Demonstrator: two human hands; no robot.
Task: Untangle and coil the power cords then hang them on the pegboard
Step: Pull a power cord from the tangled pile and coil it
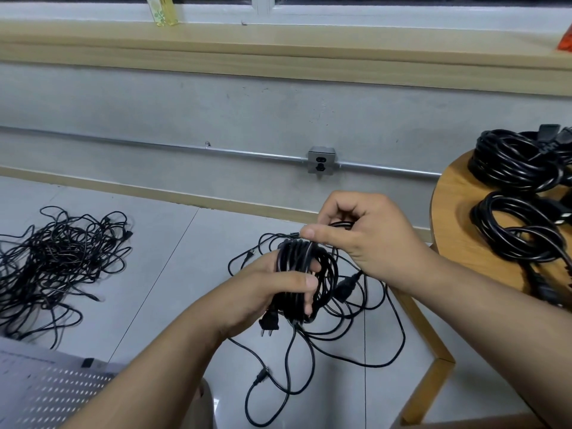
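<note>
Power cord coil [297, 274] is held below the wall outlet [321, 160], our left hand [272, 289] curled round its loops and our right hand [365, 239] pinching the running strand [342, 224] on the outlet side, so we should lay each new turn flat beside the last, keeping light tension.

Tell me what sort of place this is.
Likely an indoor workroom: a bare concrete wall carries an exposed metal pipe and a socket box, the floor is tiled, tangled cords lie on it, and coiled cords sit on a round wooden table.
</note>
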